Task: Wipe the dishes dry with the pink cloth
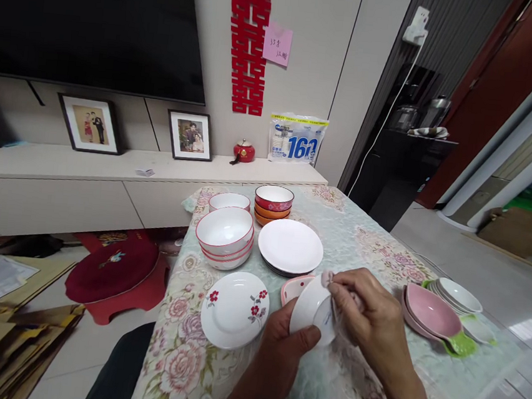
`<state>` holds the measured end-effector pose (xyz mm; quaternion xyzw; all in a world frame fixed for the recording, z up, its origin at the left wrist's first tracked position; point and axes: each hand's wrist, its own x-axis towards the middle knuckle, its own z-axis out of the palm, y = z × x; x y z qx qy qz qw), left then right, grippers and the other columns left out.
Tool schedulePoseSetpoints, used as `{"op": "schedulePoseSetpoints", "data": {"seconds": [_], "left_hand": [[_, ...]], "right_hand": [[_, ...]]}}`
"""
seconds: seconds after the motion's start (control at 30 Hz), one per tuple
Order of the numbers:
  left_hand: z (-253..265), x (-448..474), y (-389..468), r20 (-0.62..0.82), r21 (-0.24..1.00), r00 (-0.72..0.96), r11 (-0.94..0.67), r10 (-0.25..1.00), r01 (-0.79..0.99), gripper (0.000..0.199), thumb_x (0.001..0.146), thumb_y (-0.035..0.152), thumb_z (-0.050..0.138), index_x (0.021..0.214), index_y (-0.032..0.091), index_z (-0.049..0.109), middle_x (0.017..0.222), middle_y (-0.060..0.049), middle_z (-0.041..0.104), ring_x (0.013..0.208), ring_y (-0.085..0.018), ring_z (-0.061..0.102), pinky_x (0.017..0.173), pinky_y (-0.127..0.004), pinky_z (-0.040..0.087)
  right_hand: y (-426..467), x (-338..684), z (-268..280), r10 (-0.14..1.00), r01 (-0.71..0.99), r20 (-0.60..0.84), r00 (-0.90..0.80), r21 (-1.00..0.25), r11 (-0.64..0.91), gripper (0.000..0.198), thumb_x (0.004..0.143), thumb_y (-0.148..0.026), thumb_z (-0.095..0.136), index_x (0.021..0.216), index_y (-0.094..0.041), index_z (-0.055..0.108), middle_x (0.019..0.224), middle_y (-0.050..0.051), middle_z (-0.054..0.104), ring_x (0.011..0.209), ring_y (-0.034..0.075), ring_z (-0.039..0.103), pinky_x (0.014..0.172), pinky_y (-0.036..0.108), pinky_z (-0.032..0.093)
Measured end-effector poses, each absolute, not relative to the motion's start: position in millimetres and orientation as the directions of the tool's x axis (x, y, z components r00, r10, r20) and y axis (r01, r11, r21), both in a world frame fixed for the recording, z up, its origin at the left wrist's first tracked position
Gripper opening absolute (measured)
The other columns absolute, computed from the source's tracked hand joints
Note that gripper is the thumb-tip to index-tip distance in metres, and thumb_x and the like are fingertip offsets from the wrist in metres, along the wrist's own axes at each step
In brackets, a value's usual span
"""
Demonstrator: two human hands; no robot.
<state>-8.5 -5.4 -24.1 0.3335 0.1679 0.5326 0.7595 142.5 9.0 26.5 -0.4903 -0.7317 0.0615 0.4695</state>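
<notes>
My left hand (288, 336) grips the lower edge of a small white dish (307, 307), thumb on its face, and holds it tilted above the table. The dish's underside seems to face me, with faint blue print on it. My right hand (371, 310) is closed on a pale pinkish cloth (327, 277), pressed against the dish's upper right rim; most of the cloth is hidden by the fingers. Just behind the dish is a pink dotted dish (291, 288), partly covered. To the left lies a white plate with red flowers (234, 310).
White red-rimmed bowls (225, 233) stand stacked at the table's left, beside red and orange bowls (274, 203) and a white plate (290, 246) on dark ones. Pink leaf-shaped dishes (431, 309) and white bowls (458, 296) sit at right. A red stool (118, 267) stands left of the table.
</notes>
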Motion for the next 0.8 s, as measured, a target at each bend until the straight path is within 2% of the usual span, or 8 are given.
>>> {"op": "schedulePoseSetpoints", "data": {"seconds": [0.1, 0.2, 0.33, 0.43, 0.5, 0.6, 0.7, 0.8], "left_hand": [[-19.3, -9.3, -3.8, 0.045, 0.667, 0.321, 0.211, 0.946, -0.715, 0.041, 0.074, 0.020, 0.076, 0.115, 0.018, 0.073, 0.104, -0.008, 0.074, 0.096, -0.024, 0.064, 0.090, -0.037, 0.046], [-16.6, -10.2, -2.9, -0.002, 0.625, 0.263, 0.207, 0.965, -0.753, 0.040, 0.071, 0.022, 0.079, 0.111, 0.019, 0.075, 0.100, -0.008, 0.076, 0.097, -0.026, 0.067, 0.092, -0.039, 0.048], [-17.0, -10.7, -2.5, -0.021, 0.577, 0.221, 0.192, 0.975, -0.794, 0.045, 0.070, 0.020, 0.080, 0.115, 0.019, 0.073, 0.099, -0.008, 0.077, 0.096, -0.026, 0.069, 0.091, -0.041, 0.051], [-16.2, -11.3, -1.5, -0.016, 0.575, 0.229, 0.197, 0.973, -0.794, 0.052, 0.069, 0.020, 0.081, 0.120, 0.019, 0.070, 0.101, -0.009, 0.077, 0.098, -0.026, 0.068, 0.090, -0.040, 0.051], [-14.3, -12.4, -0.6, -0.012, 0.571, 0.260, 0.220, 0.966, -0.791, 0.057, 0.067, 0.018, 0.082, 0.122, 0.019, 0.068, 0.102, -0.009, 0.076, 0.098, -0.026, 0.068, 0.088, -0.038, 0.052], [-11.9, -14.0, -0.5, -0.033, 0.569, 0.336, 0.294, 0.941, -0.768, 0.062, 0.066, 0.019, 0.082, 0.125, 0.019, 0.064, 0.102, -0.008, 0.075, 0.093, -0.024, 0.068, 0.083, -0.034, 0.052], [-13.6, -13.0, -3.1, -0.068, 0.611, 0.412, 0.365, 0.909, -0.703, 0.057, 0.067, 0.023, 0.082, 0.121, 0.017, 0.065, 0.094, -0.008, 0.074, 0.082, -0.021, 0.067, 0.073, -0.030, 0.050], [-18.2, -9.2, -6.3, -0.062, 0.683, 0.438, 0.358, 0.897, -0.637, 0.051, 0.066, 0.025, 0.083, 0.114, 0.015, 0.069, 0.086, -0.006, 0.072, 0.075, -0.017, 0.062, 0.069, -0.027, 0.046]], "right_hand": [[20.0, 157.8, 18.0, 0.876, 0.601, 0.480, 0.045, -0.714, 0.360, 0.016, 0.092, -0.037, 0.062, 0.088, -0.022, 0.067, 0.085, 0.002, 0.066, 0.079, 0.017, 0.060, 0.072, 0.029, 0.045], [25.7, 165.2, 10.4, 0.951, 0.452, 0.289, 0.110, -0.867, 0.211, 0.025, 0.087, -0.046, 0.065, 0.087, -0.021, 0.065, 0.087, 0.003, 0.067, 0.079, 0.018, 0.060, 0.071, 0.029, 0.046], [28.7, 169.9, 4.2, 0.998, 0.202, 0.067, 0.012, -0.977, 0.063, 0.033, 0.083, -0.052, 0.068, 0.083, -0.020, 0.059, 0.075, 0.000, 0.062, 0.066, 0.015, 0.056, 0.061, 0.026, 0.045], [29.7, 175.6, 2.3, 0.998, 0.126, -0.017, -0.068, -0.992, -0.008, 0.035, 0.081, -0.051, 0.071, 0.081, -0.020, 0.057, 0.066, -0.003, 0.056, 0.057, 0.012, 0.050, 0.055, 0.024, 0.040], [29.7, 180.7, 2.8, 0.998, 0.149, 0.021, -0.054, -0.988, 0.028, 0.033, 0.081, -0.049, 0.072, 0.080, -0.019, 0.058, 0.070, -0.003, 0.057, 0.062, 0.012, 0.051, 0.058, 0.023, 0.041], [27.4, 187.7, 7.4, 0.995, 0.277, 0.093, -0.046, -0.956, 0.102, 0.031, 0.082, -0.048, 0.071, 0.080, -0.019, 0.060, 0.077, -0.001, 0.060, 0.071, 0.014, 0.053, 0.065, 0.024, 0.042], [22.6, 189.7, 15.2, 0.991, 0.423, 0.101, -0.085, -0.897, 0.128, 0.031, 0.085, -0.050, 0.067, 0.080, -0.020, 0.061, 0.078, -0.001, 0.062, 0.073, 0.015, 0.054, 0.065, 0.024, 0.042], [19.3, 185.5, 20.6, 0.986, 0.536, 0.134, -0.104, -0.827, 0.169, 0.030, 0.088, -0.050, 0.063, 0.080, -0.021, 0.061, 0.077, -0.001, 0.063, 0.073, 0.015, 0.055, 0.065, 0.025, 0.043]]}}
